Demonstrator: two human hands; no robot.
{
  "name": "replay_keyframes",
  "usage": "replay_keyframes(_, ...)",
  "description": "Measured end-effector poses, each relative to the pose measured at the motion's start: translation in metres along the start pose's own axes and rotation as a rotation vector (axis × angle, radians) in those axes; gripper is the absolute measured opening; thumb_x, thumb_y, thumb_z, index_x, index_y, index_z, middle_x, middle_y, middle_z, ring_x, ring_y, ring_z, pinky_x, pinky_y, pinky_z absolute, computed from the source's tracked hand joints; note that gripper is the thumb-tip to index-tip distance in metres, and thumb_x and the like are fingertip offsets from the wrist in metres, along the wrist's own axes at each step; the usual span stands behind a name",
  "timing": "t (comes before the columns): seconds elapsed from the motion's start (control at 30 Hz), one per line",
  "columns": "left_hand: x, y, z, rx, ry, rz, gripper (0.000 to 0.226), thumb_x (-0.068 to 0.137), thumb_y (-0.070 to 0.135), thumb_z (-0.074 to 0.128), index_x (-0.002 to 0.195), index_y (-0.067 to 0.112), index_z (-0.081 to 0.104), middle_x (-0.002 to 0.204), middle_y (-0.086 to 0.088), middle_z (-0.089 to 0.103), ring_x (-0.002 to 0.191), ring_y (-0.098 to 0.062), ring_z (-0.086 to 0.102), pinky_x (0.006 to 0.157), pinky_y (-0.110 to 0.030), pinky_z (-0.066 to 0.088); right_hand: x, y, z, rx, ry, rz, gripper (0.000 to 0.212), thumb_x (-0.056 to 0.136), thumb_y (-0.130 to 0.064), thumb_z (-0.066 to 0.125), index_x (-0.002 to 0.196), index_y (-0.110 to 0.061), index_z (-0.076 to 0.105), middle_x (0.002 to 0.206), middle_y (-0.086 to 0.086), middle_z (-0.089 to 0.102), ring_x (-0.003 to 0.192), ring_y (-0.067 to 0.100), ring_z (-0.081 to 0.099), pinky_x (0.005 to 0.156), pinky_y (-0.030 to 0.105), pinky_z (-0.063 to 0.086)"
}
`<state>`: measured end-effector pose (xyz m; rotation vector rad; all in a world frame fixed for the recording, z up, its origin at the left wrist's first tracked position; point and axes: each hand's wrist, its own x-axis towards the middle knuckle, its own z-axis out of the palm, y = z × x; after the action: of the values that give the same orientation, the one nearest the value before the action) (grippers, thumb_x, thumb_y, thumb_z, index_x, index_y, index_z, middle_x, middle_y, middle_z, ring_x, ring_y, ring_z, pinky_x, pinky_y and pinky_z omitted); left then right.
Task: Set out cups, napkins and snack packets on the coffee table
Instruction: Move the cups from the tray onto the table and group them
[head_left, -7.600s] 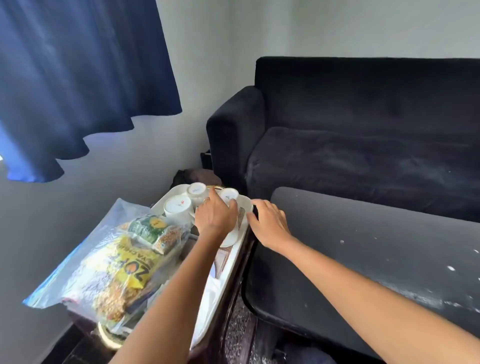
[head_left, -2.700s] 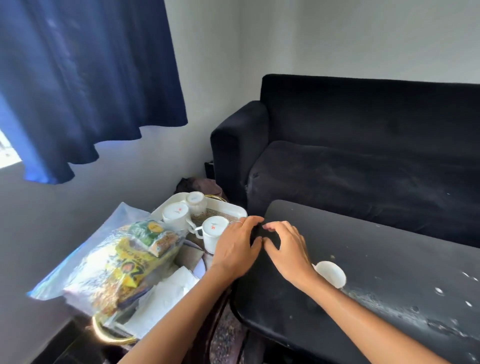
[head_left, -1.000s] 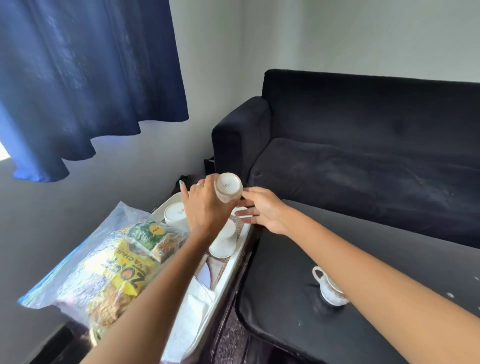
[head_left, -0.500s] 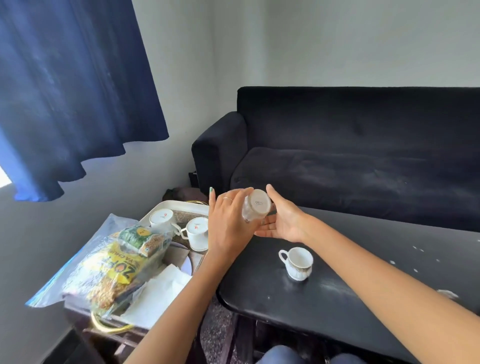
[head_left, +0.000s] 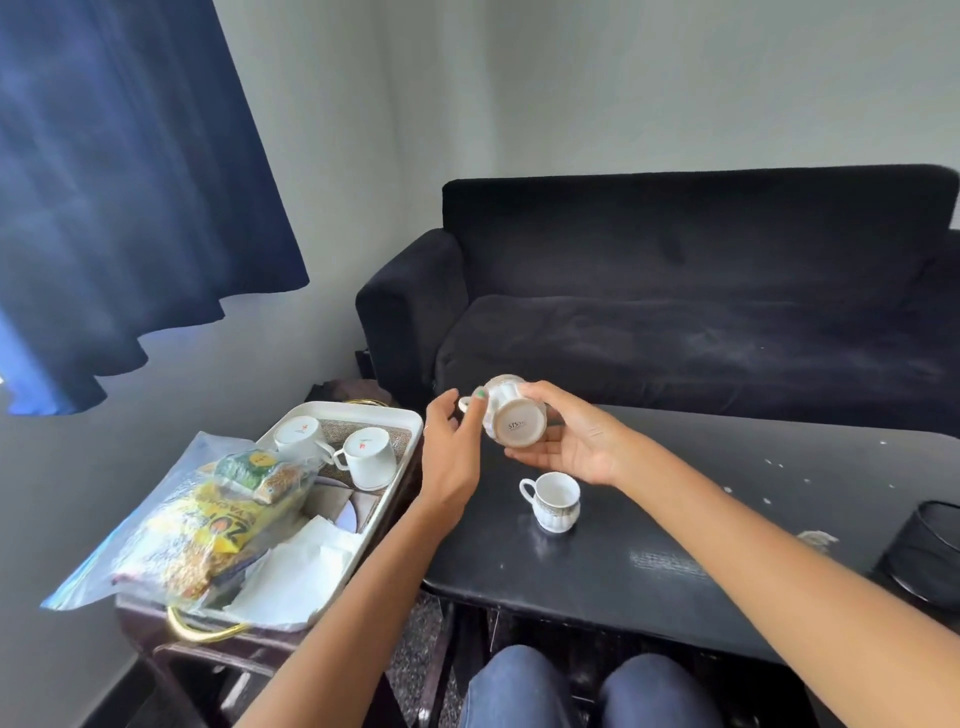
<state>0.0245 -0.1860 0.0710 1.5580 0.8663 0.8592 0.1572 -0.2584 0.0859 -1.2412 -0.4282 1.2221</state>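
A small white cup (head_left: 517, 423) lies on its side in the air above the black coffee table (head_left: 675, 571), its stamped base facing me. My right hand (head_left: 576, 447) cradles it from below and the right. My left hand (head_left: 452, 457) is beside it with fingers apart, only the thumb tip touching the cup near the handle. Another patterned cup (head_left: 555, 501) stands upright on the table just below. Two white cups (head_left: 301, 434) (head_left: 370, 457) sit upside down in the white tray (head_left: 400, 421). A clear bag of snack packets (head_left: 208, 525) and white napkins (head_left: 306, 566) lie in the tray's near part.
The tray rests on a dark side table (head_left: 156, 623) to the left of the coffee table. A black sofa (head_left: 675, 332) runs behind. A black mesh bin (head_left: 930, 551) stands at the table's right end. My knees (head_left: 519, 691) are at the table's near edge.
The cup taken from the tray passed from my left hand into my right, over the coffee table. My left hand has loosened its hold. The view shifted right.
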Motion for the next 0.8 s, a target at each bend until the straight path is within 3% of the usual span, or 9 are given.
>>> replay_keyframes(0.07, 0.002, 0.008, -0.001, -0.099, -0.126, -0.222, 0.047, 0.09, 0.058, 0.049, 0.105, 0.016, 0.064, 0.103, 0.002, 0.066, 0.095, -0.014, 0.059, 0.083, -0.032, 0.043, -0.006, 0.0, -0.004, -0.039, -0.029, -0.032, 0.042, 0.078, -0.028, 0.073, 0.112, -0.007, 0.062, 0.104, 0.019, 0.067, 0.089, 0.03, 0.069, 0.077, 0.037, 0.059)
replay_keyframes(0.17, 0.006, 0.011, -0.004, -0.204, -0.298, -0.402, 0.042, 0.083, 0.058, 0.059, 0.109, 0.025, 0.064, 0.107, 0.0, 0.069, 0.102, -0.015, 0.064, 0.09, -0.039, 0.05, -0.012, -0.001, -0.012, -0.147, -0.073, -0.064, 0.033, 0.076, -0.025, 0.072, 0.105, -0.01, 0.067, 0.099, 0.013, 0.07, 0.088, 0.024, 0.069, 0.08, 0.032, 0.057)
replay_keyframes(0.37, 0.007, 0.01, 0.002, -0.177, -0.439, -0.282, 0.024, 0.079, 0.034, 0.073, 0.099, 0.02, 0.073, 0.096, 0.003, 0.074, 0.092, -0.011, 0.069, 0.08, -0.027, 0.052, -0.022, -0.001, -0.038, -0.249, -0.161, -0.092, 0.037, 0.073, -0.014, 0.073, 0.11, -0.011, 0.066, 0.109, 0.011, 0.068, 0.104, 0.024, 0.064, 0.102, 0.039, 0.046)
replay_keyframes(0.47, 0.004, 0.007, 0.008, -0.181, -0.511, -0.212, 0.028, 0.079, 0.03, 0.074, 0.106, 0.021, 0.074, 0.103, 0.0, 0.074, 0.097, -0.011, 0.07, 0.074, -0.021, 0.055, -0.027, -0.002, -0.049, -0.262, -0.171, -0.12, 0.045, 0.068, -0.024, 0.079, 0.109, -0.01, 0.068, 0.108, 0.01, 0.07, 0.103, 0.022, 0.066, 0.095, 0.036, 0.052)
replay_keyframes(0.63, -0.001, 0.004, 0.022, -0.173, -0.612, -0.136, 0.027, 0.07, 0.029, 0.08, 0.097, 0.03, 0.076, 0.102, -0.003, 0.074, 0.094, -0.012, 0.07, 0.075, -0.021, 0.056, -0.035, -0.003, -0.062, -0.399, -0.079, -0.193, 0.051, 0.064, -0.034, 0.082, 0.106, -0.009, 0.066, 0.103, 0.007, 0.073, 0.096, 0.017, 0.07, 0.073, 0.025, 0.055)
replay_keyframes(0.7, 0.0, 0.002, 0.028, -0.149, -0.63, -0.11, 0.03, 0.065, 0.029, 0.082, 0.094, 0.033, 0.076, 0.1, -0.003, 0.073, 0.093, -0.014, 0.069, 0.085, -0.029, 0.056, -0.037, -0.002, -0.068, -0.485, -0.041, -0.225, 0.055, 0.059, -0.037, 0.084, 0.104, -0.01, 0.067, 0.102, 0.008, 0.073, 0.096, 0.017, 0.069, 0.075, 0.025, 0.054)
replay_keyframes(0.8, 0.003, -0.004, 0.04, -0.059, -0.63, -0.08, 0.037, 0.072, 0.015, 0.082, 0.106, 0.026, 0.072, 0.107, -0.001, 0.073, 0.103, -0.021, 0.068, 0.093, -0.035, 0.051, -0.038, 0.002, -0.081, -0.589, 0.005, -0.255, 0.052, 0.058, -0.031, 0.087, 0.103, -0.015, 0.067, 0.104, 0.004, 0.072, 0.1, 0.013, 0.067, 0.084, 0.025, 0.052)
